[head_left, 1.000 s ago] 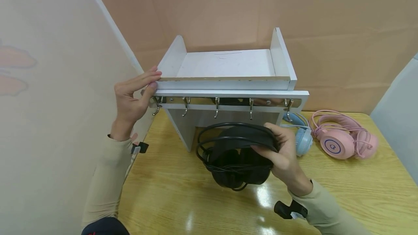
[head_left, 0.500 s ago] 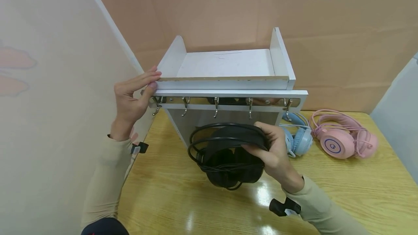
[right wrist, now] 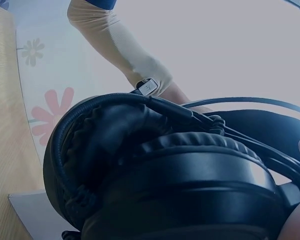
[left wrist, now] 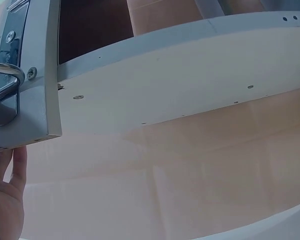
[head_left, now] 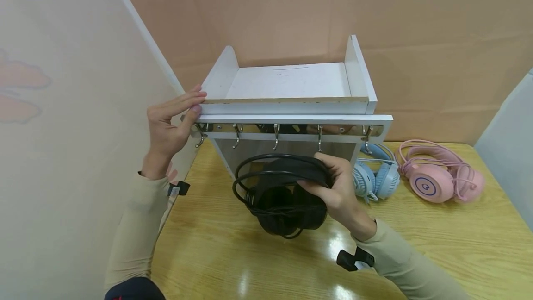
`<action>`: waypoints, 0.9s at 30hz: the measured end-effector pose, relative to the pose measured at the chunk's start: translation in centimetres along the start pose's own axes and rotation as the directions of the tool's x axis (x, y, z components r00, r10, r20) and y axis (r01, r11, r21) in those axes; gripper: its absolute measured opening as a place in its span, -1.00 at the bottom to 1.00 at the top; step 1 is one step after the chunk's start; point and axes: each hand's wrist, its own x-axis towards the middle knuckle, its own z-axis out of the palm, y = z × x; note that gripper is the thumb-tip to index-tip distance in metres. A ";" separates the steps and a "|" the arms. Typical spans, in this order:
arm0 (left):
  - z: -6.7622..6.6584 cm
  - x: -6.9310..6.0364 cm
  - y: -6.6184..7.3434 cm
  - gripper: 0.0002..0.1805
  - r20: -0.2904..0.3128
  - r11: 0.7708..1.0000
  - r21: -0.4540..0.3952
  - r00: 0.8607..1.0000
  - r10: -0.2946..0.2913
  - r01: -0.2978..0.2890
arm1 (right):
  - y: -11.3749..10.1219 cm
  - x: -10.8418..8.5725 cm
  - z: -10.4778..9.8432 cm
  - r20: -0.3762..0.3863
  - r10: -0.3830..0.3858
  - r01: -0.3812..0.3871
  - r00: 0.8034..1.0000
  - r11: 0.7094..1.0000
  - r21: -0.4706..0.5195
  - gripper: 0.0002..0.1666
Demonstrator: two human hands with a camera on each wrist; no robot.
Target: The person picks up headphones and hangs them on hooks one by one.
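In the head view my right hand (head_left: 339,189) grips the headband of black headphones (head_left: 276,216). They hang in the air below and in front of a white shelf (head_left: 287,108), with their cable looped around them. The right wrist view shows their padded ear cups (right wrist: 185,185) close up. My left hand (head_left: 168,126) rests against the shelf's left end, its fingers fairly straight. In the left wrist view, fingers (left wrist: 19,167) of this hand touch the end of the white hook board. A row of metal hooks (head_left: 276,135) runs along the shelf's front, and no headphones hang on them.
Light blue headphones (head_left: 385,179) lie on the wooden table (head_left: 208,249), right of the shelf. Pink headphones (head_left: 429,184) lie beside them, farther right. A pale wall (head_left: 83,152) stands close on the left, and brown paper (head_left: 437,59) covers the back.
My right hand has carried the black headphones leftward and slightly up, uncovering more of the light blue headphones. My left hand stays at the shelf's left end.
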 end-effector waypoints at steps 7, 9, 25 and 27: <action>-0.2 0.1 0.0 -0.79 0.017 1.000 0.021 1.000 -0.005 0.005 | 0.0 0.4 0.7 -0.008 0.029 -0.029 1.000 0.999 -0.025 -0.82; -0.2 0.2 0.0 -0.78 0.027 1.000 0.026 1.000 -0.002 0.001 | 0.0 0.4 0.9 -0.009 0.040 -0.040 0.999 0.999 -0.018 -0.82; -0.5 0.5 0.4 -0.76 0.092 1.000 0.030 0.996 0.000 -0.002 | 0.4 1.0 2.6 0.014 0.035 -0.034 0.999 0.999 -0.030 -0.87; -0.7 0.5 0.4 -0.76 0.097 1.000 0.028 0.995 -0.003 0.000 | 0.5 1.0 2.9 0.011 0.041 -0.041 0.999 0.999 -0.036 -0.87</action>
